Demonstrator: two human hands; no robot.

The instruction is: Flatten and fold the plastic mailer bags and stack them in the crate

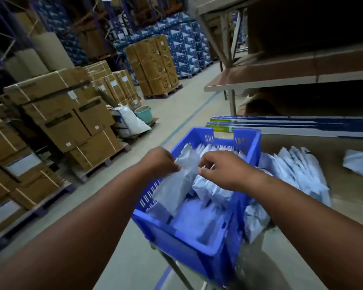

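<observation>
Our left hand (161, 162) and right hand (222, 170) pinched 1 bag (176, 185) over the part-filled crate (187, 245); a pile (302, 174) remained on the table (348, 195).

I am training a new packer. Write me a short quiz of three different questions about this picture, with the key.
1. True or false: both hands pinch the white plastic mailer bag over the blue plastic crate.
2. Where is the loose pile of white mailer bags? A) on the floor B) on the brown table right of the crate
3. Fill in: the left hand and right hand hold the bag's ____ edge.

Key: 1 true; 2 B; 3 top
</observation>
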